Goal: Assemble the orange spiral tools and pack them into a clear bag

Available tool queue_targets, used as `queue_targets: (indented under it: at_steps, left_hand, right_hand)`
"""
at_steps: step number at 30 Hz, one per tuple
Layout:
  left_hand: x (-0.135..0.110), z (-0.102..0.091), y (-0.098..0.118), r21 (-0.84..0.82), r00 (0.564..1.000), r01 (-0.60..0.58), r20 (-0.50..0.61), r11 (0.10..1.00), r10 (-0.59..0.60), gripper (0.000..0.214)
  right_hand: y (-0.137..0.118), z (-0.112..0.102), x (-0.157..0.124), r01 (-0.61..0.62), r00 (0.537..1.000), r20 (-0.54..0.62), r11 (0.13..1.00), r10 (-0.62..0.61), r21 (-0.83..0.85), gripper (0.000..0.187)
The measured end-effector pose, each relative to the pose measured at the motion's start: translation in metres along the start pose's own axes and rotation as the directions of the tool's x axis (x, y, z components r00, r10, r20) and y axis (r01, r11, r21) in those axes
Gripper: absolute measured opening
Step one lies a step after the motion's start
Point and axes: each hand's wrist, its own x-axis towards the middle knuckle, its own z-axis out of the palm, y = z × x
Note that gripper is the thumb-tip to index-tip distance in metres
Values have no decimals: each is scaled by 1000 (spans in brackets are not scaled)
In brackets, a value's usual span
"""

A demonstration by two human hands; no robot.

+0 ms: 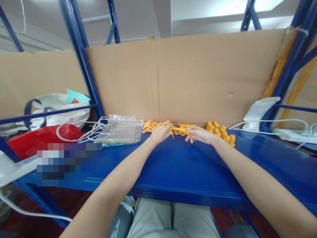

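For clean handling from out here, I'd keep the touch light and free one item at a time from the yellow plastic pieces [148, 126], which lie in a jumbled row at the back of the blue shelf [170, 165] against the cardboard [188, 79], minding the curly metal bit [173, 136] by the left fingertips. My left hand [162, 133] lies palm-down over the row and my right hand [198, 134] comes in side-on, fingers curled and thumb at the row's right part, beside the chunky yellow parts [220, 132]; I can't tell whether either grips anything.
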Motion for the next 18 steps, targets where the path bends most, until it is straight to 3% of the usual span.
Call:
queue_targets:
  at_steps: [4, 10, 18]
  left_hand:
    - [0, -2, 1, 28, 1000, 7, 28, 1000, -8, 32]
    - [0, 1, 4, 93, 996, 41, 71, 995, -48, 35]
    - [1, 6, 4, 115, 997, 63, 46, 991, -69, 33]
  right_hand:
    - [1, 1, 0, -2, 999, -50, 1000, 2, 11, 26]
    - [4, -3, 2, -2, 992, -129, 997, 13, 81, 15]
    - [7, -6, 3, 9, 995, -100, 994, 2, 112, 21]
